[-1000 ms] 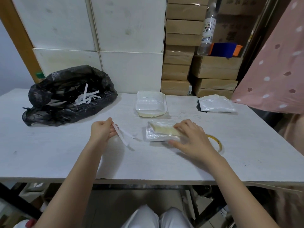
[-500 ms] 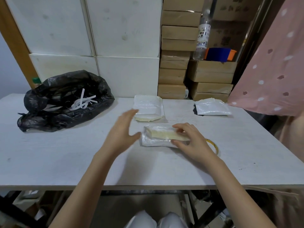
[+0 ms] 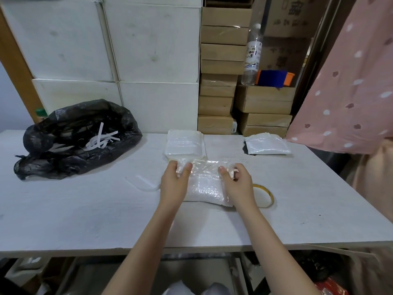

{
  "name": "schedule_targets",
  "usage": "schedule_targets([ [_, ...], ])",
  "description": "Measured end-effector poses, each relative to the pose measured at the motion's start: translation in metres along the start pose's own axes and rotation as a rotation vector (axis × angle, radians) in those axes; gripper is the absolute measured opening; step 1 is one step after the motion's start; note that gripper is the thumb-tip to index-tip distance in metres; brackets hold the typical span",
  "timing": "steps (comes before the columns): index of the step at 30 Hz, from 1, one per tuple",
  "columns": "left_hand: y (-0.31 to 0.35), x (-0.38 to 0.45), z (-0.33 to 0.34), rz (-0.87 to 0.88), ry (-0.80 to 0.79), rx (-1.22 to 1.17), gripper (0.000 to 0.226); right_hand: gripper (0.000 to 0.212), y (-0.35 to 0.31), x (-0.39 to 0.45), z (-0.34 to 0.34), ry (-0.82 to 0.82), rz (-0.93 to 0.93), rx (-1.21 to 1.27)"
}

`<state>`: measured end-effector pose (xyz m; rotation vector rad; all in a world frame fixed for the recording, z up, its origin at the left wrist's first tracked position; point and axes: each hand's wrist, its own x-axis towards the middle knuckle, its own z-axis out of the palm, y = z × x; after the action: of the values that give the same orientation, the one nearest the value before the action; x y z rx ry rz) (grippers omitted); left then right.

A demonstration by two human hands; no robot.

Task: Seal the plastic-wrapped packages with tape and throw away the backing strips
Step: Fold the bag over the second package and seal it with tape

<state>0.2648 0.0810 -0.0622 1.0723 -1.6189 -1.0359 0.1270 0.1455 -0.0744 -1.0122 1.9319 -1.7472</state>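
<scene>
Nearest, 2 bare hands grip 1 clear plastic-wrapped package (image 3: 204,186) on the white table (image 3: 85,209): the left hand (image 3: 173,183) holds its left far corner with thumb on top and fingers curled over the edge, and the right hand (image 3: 239,184) holds its right far corner the same way. The package lies flat at the table's middle, its long axis running roughly left to right, its far flap edge pointing away from the person. Just right of it lies 1 yellow tape roll (image 3: 263,195), flat, partly behind the right wrist. Just left lies 1 loose white backing strip (image 3: 144,184). Farther back, 1 stack of clear flat packages (image 3: 185,144) touches the held package's far edge, and 1 white pouch (image 3: 266,143) sits well apart to the right. At far left, 1 crumpled black plastic bag (image 3: 74,141) holds several white strips (image 3: 102,140).
</scene>
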Motion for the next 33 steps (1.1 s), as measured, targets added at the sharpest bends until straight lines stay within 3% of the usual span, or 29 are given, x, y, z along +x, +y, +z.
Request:
schedule_targets([
  [4, 0.004, 0.004, 0.009, -0.087, 0.097, 0.186, 0.024, 0.017, -0.006, 0.001, 0.012, 0.037, -0.033, -0.17],
  [12, -0.002, 0.011, 0.021, -0.179, 0.067, 0.483, 0.036, 0.021, -0.006, 0.002, 0.016, 0.033, -0.058, -0.371],
  [17, -0.002, 0.02, 0.025, -0.301, -0.004, 0.538, 0.036, 0.019, -0.006, 0.007, 0.017, 0.0, 0.051, -0.395],
  [21, 0.002, 0.027, 0.022, -0.343, -0.075, 0.632, 0.033, 0.031, -0.012, 0.013, 0.017, -0.004, 0.183, -0.456],
  [26, 0.008, 0.025, 0.024, -0.221, -0.141, 0.909, 0.028, 0.019, -0.018, 0.015, 0.016, -0.018, 0.133, -0.902],
  [29, 0.018, 0.023, 0.025, -0.101, -0.086, 1.172, 0.051, 0.021, -0.026, 0.016, 0.016, -0.041, 0.082, -1.097],
  [31, 0.023, 0.025, 0.022, 0.131, -0.01, 1.227, 0.049, 0.028, -0.026, 0.016, 0.011, -0.026, -0.015, -1.11],
  [33, 0.022, 0.022, 0.018, 0.422, 0.011, 1.113, 0.025, 0.037, -0.023, 0.012, 0.007, -0.026, -0.224, -0.973],
])
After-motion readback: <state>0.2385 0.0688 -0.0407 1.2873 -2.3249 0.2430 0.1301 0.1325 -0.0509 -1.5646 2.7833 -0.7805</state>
